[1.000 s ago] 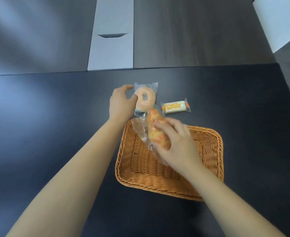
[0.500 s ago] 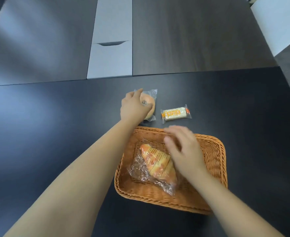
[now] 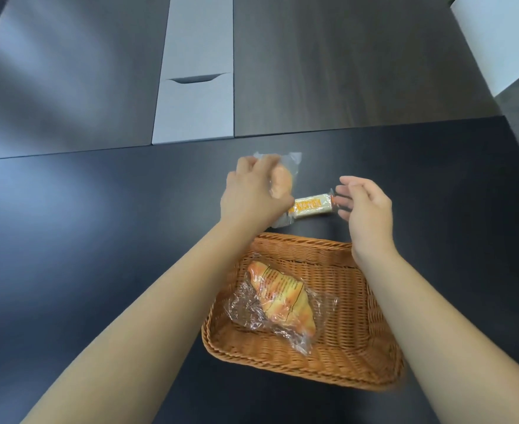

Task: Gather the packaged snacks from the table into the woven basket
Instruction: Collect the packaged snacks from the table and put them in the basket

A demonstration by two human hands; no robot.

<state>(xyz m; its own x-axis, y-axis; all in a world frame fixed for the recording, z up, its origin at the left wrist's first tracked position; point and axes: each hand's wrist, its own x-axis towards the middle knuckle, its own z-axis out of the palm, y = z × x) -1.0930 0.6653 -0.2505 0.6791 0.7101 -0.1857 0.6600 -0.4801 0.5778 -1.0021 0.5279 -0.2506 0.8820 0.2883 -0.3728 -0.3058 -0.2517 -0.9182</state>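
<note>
A woven orange basket (image 3: 371, 341) sits on the black table, and a wrapped croissant-like bread (image 3: 282, 301) lies inside it at the left. Just beyond the basket, my left hand (image 3: 252, 197) is closed around a round bun in clear wrap (image 3: 282, 182), which it mostly covers. A small white and orange snack bar (image 3: 311, 206) lies on the table between my hands. My right hand (image 3: 365, 209) hovers at the bar's right end with fingers apart, holding nothing.
The black table (image 3: 99, 240) extends widely to the left and right of the basket. Beyond its far edge is dark wood flooring with a white cabinet (image 3: 194, 87). A white surface (image 3: 502, 38) is at the top right.
My right hand let go of the wrapped bread, which now lies in the basket, and moved up to the snack bar. My left hand closed over the round bun.
</note>
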